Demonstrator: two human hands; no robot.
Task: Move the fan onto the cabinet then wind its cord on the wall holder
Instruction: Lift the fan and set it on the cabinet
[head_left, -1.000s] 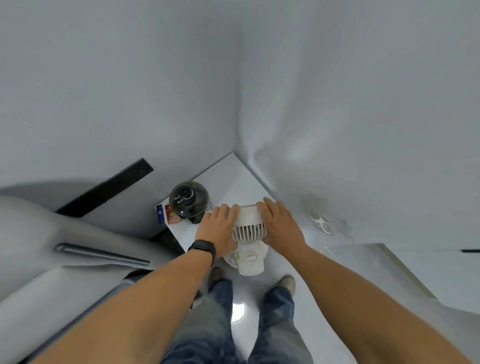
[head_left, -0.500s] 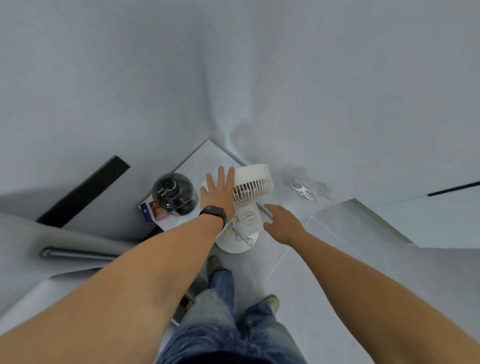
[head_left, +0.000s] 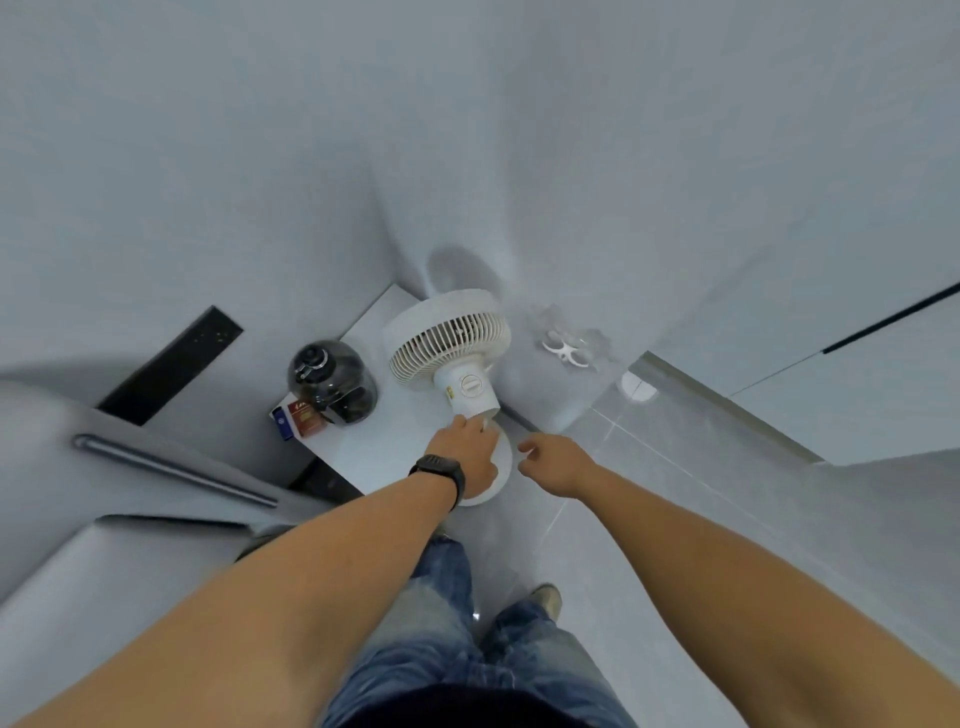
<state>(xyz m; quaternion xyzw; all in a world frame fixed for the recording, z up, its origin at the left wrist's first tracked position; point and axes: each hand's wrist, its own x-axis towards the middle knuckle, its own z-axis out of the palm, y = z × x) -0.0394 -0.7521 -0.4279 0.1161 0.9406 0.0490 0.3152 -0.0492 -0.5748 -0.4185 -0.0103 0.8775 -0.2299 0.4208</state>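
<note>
Fan (head_left: 452, 345) stands upright on the cabinet (head_left: 374, 441) at its right edge, beside a dark jug (head_left: 332, 382). Left hand (head_left: 467, 457) rests on the fan base, fingers at the stem; grip closure unclear. Right hand (head_left: 553, 462) just beside the base, grip loosely released, empty.

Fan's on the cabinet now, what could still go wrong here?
1. The fan's round base seems to overhang the cabinet front edge; it may tip off.
2. The dark jug stands close beside the fan; sliding the fan could knock it.
3. The left hand covers the base, so any cord there is hidden.
</note>
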